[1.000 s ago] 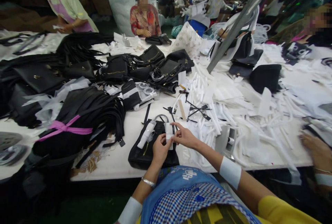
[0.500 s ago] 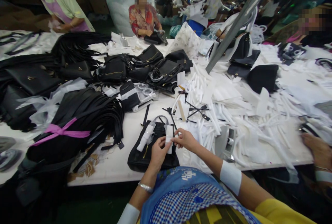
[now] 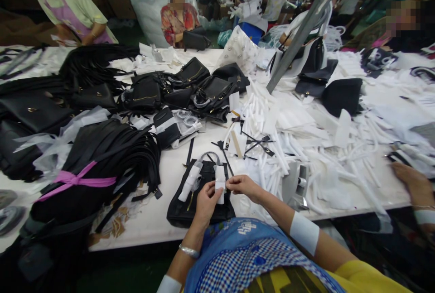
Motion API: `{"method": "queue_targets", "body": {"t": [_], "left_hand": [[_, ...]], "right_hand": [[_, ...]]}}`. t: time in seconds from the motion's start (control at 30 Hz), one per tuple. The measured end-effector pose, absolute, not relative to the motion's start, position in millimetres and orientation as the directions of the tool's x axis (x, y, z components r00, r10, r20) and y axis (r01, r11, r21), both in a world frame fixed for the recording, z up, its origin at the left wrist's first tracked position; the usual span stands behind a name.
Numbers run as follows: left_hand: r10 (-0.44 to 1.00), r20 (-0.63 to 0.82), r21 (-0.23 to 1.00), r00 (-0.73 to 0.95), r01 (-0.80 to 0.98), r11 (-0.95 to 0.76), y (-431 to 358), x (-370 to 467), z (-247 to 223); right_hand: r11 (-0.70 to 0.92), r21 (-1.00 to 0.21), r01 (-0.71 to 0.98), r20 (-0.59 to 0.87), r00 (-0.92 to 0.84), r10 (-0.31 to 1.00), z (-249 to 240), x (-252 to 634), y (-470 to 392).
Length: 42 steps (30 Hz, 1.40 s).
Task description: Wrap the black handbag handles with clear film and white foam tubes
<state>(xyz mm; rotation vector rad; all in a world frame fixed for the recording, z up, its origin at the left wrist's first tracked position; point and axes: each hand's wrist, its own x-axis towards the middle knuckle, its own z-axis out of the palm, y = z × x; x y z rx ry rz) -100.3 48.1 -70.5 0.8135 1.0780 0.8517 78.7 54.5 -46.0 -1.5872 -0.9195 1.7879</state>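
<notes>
In front of me a black handbag (image 3: 176, 209) lies flat on the white table, its handle (image 3: 210, 155) toward the far side. Two strips of white wrapping sit on the bag: the left wrapping (image 3: 190, 182) slants, and the right wrapping (image 3: 220, 174) runs nearly straight. My left hand (image 3: 208, 200) pinches the lower part of the right wrapping between thumb and fingers. Close by on its right edge, my right hand (image 3: 243, 185) has thumb and fingertips pressed together; whatever lies between them is too small to make out.
To the left lies a bundle of black straps (image 3: 112, 148) tied with a pink band (image 3: 79, 179). Several black bags (image 3: 146, 91) lie beyond. White paper strips (image 3: 272, 152) cover the right side. A metal pole (image 3: 299, 35) slants across. Co-workers stand around, one person's hand (image 3: 409, 180) at far right.
My right hand has shifted slightly left and down beside the right wrapping. My left hand keeps its pinch there. The view has shifted slightly, and the co-worker opposite has moved a black bag.
</notes>
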Motion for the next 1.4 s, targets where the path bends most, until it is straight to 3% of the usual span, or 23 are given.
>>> {"method": "queue_targets", "body": {"t": [0.23,0.43,0.9,1.23,1.3,1.4], "left_hand": [[0.869,-0.431,0.864,0.243,-0.168,0.475,48.7,-99.8,-68.8],[0.876,-0.419,0.866,0.238,-0.185,0.464,48.0,-97.6,-69.1],[0.858,-0.442,0.863,0.261,-0.136,0.486,51.0,-96.8,-63.8],[0.864,-0.432,0.875,0.258,-0.11,0.471,50.2,-96.7,-65.3],[0.87,-0.43,0.877,0.243,-0.117,0.466,49.7,-96.7,-66.3],[0.888,-0.413,0.888,0.199,-0.13,0.442,48.9,-97.4,-69.9]], "right_hand": [[-0.544,-0.838,-0.039,-0.54,-0.09,0.837,-60.4,75.6,53.8],[-0.412,-0.895,0.17,-0.41,0.048,0.911,-73.9,68.0,53.9],[-0.317,-0.894,0.317,-0.286,0.143,0.948,-89.5,50.5,53.8],[-0.307,-0.801,0.514,-0.268,0.15,0.952,-93.7,50.6,61.7],[-0.339,-0.835,0.433,-0.309,0.14,0.941,-94.8,51.6,61.8],[-0.425,-0.898,0.116,-0.421,0.053,0.905,-90.4,51.4,56.7]]}}
